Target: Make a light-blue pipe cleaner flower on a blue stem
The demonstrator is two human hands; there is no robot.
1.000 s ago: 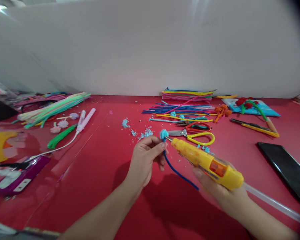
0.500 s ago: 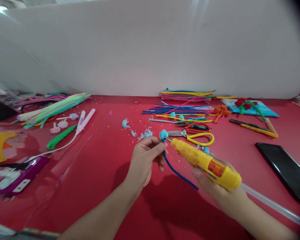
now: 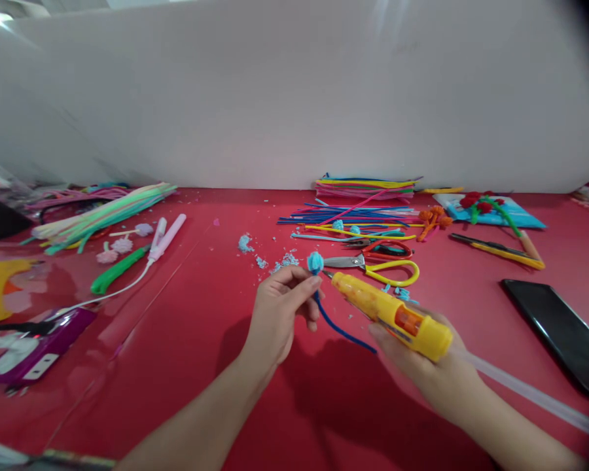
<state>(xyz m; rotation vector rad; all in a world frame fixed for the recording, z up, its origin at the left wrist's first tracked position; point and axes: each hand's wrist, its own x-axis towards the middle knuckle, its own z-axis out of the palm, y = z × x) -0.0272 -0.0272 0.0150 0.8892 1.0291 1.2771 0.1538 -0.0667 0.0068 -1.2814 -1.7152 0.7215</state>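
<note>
Between thumb and fingers, my left hand point(image 3: 287, 301) pinches a dark blue pipe cleaner point(image 3: 341, 331) just below a fluffy light blue ball point(image 3: 315, 262) at its upper end. The free end of the pipe cleaner curves down to the right. My right hand point(image 3: 422, 360) is wrapped round a yellow hot glue gun point(image 3: 390, 311). A long clear glue stick point(image 3: 535, 394) runs out of its back. The gun's metal nozzle points left at the ball, a small gap away from it.
Scissors point(image 3: 392, 271) with yellow and red handles lie behind the gun, near several pipe cleaners point(image 3: 343, 214). Blue fluff clippings point(image 3: 287, 261) are scattered beyond my left hand. At right is a black phone point(image 3: 557, 333); at left, a purple power strip point(image 3: 42, 347) and green-handled tool point(image 3: 120, 269).
My left hand has shifted slightly left and turned the ball a little. The glue gun has also moved left, and a small gap now shows between its nozzle and the ball.
</note>
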